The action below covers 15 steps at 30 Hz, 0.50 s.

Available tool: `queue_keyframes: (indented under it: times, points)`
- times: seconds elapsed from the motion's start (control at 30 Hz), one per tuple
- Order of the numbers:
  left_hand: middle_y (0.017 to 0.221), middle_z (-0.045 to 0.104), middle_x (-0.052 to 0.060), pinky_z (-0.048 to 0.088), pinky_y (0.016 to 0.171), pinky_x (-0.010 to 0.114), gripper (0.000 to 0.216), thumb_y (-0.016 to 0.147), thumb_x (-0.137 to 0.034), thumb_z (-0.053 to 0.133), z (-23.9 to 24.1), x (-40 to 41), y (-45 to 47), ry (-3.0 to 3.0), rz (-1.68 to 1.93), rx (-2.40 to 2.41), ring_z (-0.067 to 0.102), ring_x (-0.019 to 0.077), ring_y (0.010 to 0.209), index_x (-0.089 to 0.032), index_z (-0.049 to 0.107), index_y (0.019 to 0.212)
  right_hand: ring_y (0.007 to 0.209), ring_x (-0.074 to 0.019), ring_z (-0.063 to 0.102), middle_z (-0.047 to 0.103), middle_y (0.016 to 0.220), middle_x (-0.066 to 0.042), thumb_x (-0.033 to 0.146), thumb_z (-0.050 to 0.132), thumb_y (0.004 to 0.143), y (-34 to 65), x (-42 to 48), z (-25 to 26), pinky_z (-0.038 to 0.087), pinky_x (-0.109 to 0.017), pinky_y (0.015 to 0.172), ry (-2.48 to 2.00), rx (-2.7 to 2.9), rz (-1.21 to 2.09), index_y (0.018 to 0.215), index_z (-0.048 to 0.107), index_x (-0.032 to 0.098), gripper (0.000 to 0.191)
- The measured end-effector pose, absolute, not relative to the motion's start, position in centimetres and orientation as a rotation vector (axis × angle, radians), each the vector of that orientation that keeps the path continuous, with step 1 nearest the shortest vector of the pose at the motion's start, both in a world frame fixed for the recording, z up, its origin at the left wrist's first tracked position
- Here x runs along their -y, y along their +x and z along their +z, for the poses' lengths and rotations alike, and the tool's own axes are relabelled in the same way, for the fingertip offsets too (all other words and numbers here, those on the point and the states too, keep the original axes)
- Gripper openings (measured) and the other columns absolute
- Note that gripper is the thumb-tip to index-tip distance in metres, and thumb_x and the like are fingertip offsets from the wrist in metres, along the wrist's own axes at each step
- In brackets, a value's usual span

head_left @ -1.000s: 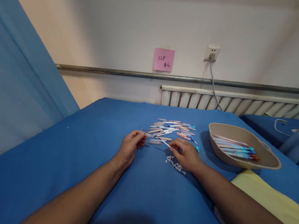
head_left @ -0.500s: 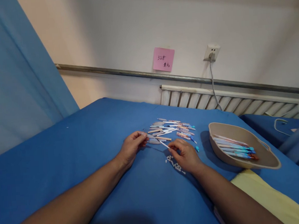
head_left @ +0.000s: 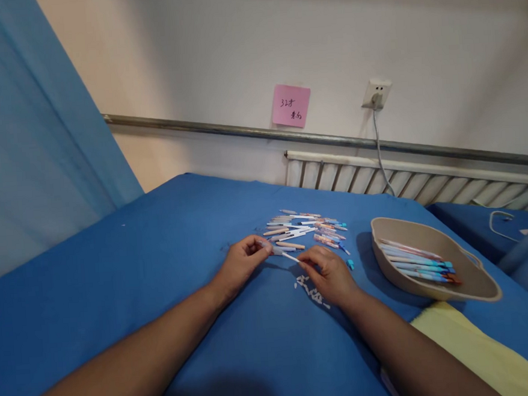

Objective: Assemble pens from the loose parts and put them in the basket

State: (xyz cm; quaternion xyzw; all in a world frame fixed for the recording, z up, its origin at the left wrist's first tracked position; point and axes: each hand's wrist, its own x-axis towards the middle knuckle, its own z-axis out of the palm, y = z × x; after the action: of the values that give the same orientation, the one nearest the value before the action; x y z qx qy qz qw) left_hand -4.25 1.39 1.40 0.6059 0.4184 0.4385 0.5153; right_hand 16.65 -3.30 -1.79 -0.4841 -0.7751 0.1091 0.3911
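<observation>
Between finger and thumb, my left hand [head_left: 244, 263] pinches a greyish pen barrel [head_left: 266, 245], mostly hidden by the fingers. My right hand [head_left: 331, 276] grips the outer end of a thin white pen refill [head_left: 290, 257], whose other end meets the barrel; how deep it sits I cannot tell. Just beyond both hands lies a loose pile of pen parts [head_left: 300, 231], with white refills and beige and patterned barrels. Small white pieces [head_left: 313, 292] are scattered under my right hand.
A beige basket [head_left: 476, 286] with several pens [head_left: 417, 259] stands at the right. A yellow cloth [head_left: 468, 346] lies in front of it. One small turquoise piece [head_left: 350, 264] rests near my right hand. Behind the blue-covered table [head_left: 193, 221] are a radiator [head_left: 348, 171] and a wall.
My left hand has moved right, toward my right hand, with the barrel. Less of the refill shows between the hands; the right hand has stayed nearly in place.
</observation>
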Motion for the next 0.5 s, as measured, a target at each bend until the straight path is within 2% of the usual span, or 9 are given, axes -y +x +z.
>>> queue_keyframes:
  times: [0.2, 0.37, 0.5]
  points:
    - [0.069, 0.057, -0.002, 0.038, 0.057, 0.021, 0.025, 0.069, -0.035, 0.068, 0.79, -1.2, -4.17, 1.588, 0.945, -0.979, 0.05, 0.0103, 0.062, -0.015, 0.062, 0.083, 0.081, -0.0171, 0.056, 0.062, 0.083, -0.003, 0.02, 0.051, 0.086, 16.37, 3.62, -1.52, 0.042, -0.028, 0.073, -1.217, 1.946, 0.291, 0.092, 0.063, 0.022, 0.014]
    - [0.072, 0.06, 0.0, 0.041, 0.062, 0.023, 0.025, 0.068, -0.032, 0.068, 0.53, -1.08, -4.05, 1.612, 0.917, -0.943, 0.053, 0.0116, 0.065, -0.014, 0.062, 0.084, 0.079, -0.0168, 0.056, 0.062, 0.08, -0.002, 0.02, 0.052, 0.085, 16.17, 3.83, -1.32, 0.041, -0.028, 0.071, -1.198, 1.925, 0.329, 0.089, 0.064, 0.022, 0.013]
    - [0.069, 0.059, -0.001, 0.04, 0.06, 0.023, 0.025, 0.067, -0.032, 0.069, 0.73, -0.73, -3.83, 1.601, 0.884, -0.958, 0.052, 0.0112, 0.061, -0.015, 0.063, 0.084, 0.073, -0.0155, 0.056, 0.062, 0.078, -0.001, 0.024, 0.053, 0.084, 16.01, 3.65, -1.87, 0.042, -0.027, 0.068, -1.177, 1.796, 0.477, 0.088, 0.064, 0.021, 0.012]
